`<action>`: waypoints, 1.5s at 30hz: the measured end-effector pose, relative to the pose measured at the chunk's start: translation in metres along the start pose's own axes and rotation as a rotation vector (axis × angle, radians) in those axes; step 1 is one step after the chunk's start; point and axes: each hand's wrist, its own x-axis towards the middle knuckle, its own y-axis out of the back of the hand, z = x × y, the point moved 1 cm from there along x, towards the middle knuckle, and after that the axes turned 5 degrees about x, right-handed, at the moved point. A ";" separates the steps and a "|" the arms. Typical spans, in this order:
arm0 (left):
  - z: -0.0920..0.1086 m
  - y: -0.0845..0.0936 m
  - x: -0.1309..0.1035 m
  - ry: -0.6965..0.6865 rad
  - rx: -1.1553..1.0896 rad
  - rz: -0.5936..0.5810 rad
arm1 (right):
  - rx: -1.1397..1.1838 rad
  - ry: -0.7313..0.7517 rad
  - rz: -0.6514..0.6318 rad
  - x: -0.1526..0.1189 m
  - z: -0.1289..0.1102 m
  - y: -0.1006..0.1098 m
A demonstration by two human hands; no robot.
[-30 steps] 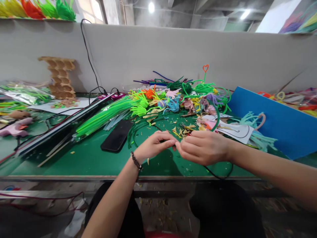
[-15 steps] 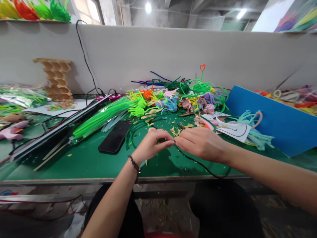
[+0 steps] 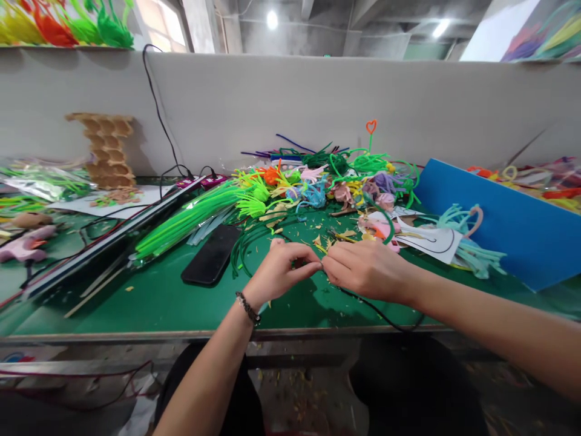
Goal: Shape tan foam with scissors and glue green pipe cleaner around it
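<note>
My left hand and my right hand meet fingertip to fingertip above the green tabletop. Both are closed in a pinch on a thin dark green pipe cleaner, part of which arcs up behind my right knuckles. The stretch between the fingertips is mostly hidden. Behind my left hand, more dark green stems curve over the table. A black cord runs from beneath my right hand toward the table's front edge.
A phone and a bundle of bright green pipe cleaners lie to the left. A colourful heap of pipe-cleaner pieces fills the back. On the right, a blue board leans behind a paper drawing. Scraps litter the middle.
The dark green arc behind my right hand stands higher and more upright. My hands stay together in nearly the same place; the whole view has shifted slightly.
</note>
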 end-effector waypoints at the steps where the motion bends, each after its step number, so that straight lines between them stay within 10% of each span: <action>1: 0.000 0.000 0.000 0.003 0.005 0.004 | -0.001 0.002 0.001 0.000 0.000 0.000; 24: -0.002 -0.009 0.000 -0.161 0.327 0.229 | -0.038 -0.055 -0.038 0.003 0.000 -0.010; 45: -0.001 -0.013 -0.002 -0.346 0.592 0.371 | 0.865 -0.748 -0.320 0.002 0.012 -0.017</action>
